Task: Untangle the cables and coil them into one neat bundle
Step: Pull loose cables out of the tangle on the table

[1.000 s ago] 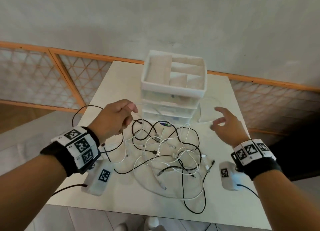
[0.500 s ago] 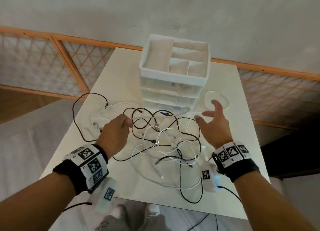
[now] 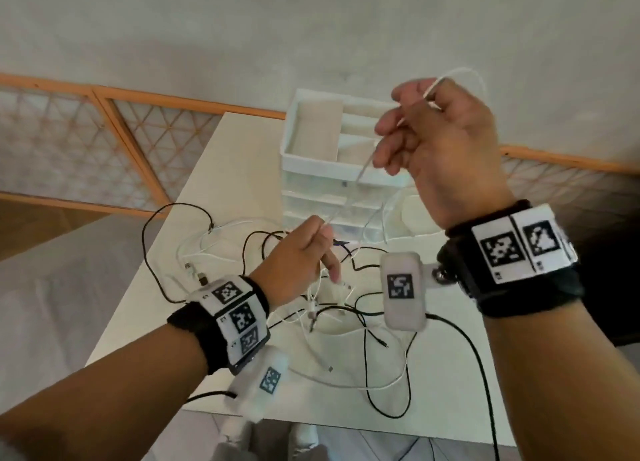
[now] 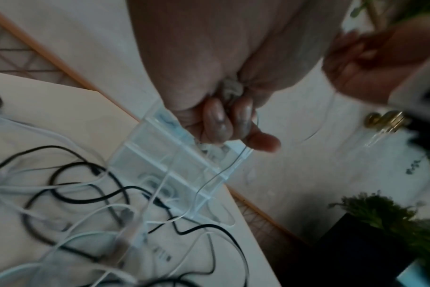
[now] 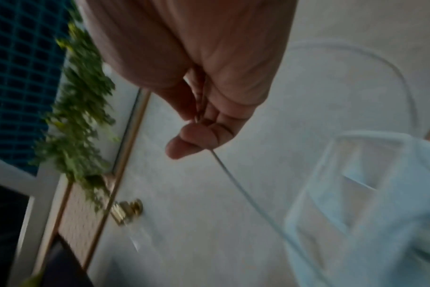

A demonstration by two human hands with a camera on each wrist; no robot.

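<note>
A tangle of black and white cables (image 3: 346, 308) lies on the white table (image 3: 221, 169). My right hand (image 3: 429, 131) is raised above the drawer unit and pinches a thin white cable (image 3: 363, 169) that loops over its fingers and runs down to my left hand (image 3: 304, 252). The left hand hovers just over the tangle with its fingers curled round the same cable. In the right wrist view the white cable (image 5: 246, 194) leaves the pinched fingers (image 5: 197, 139). In the left wrist view the curled fingers (image 4: 224, 120) grip cable above the pile (image 4: 86, 203).
A white drawer unit (image 3: 311, 169) with an open divided top stands at the back of the table, behind the tangle. A wooden lattice rail (image 3: 104, 131) runs along the wall. A leafy plant (image 5: 74, 120) and a door with a brass handle (image 5: 128, 211) show in the right wrist view.
My right hand has risen from over the table at the right to high above the drawer unit, lifting a white cable. The left hand has shifted right over the tangle and holds that cable.
</note>
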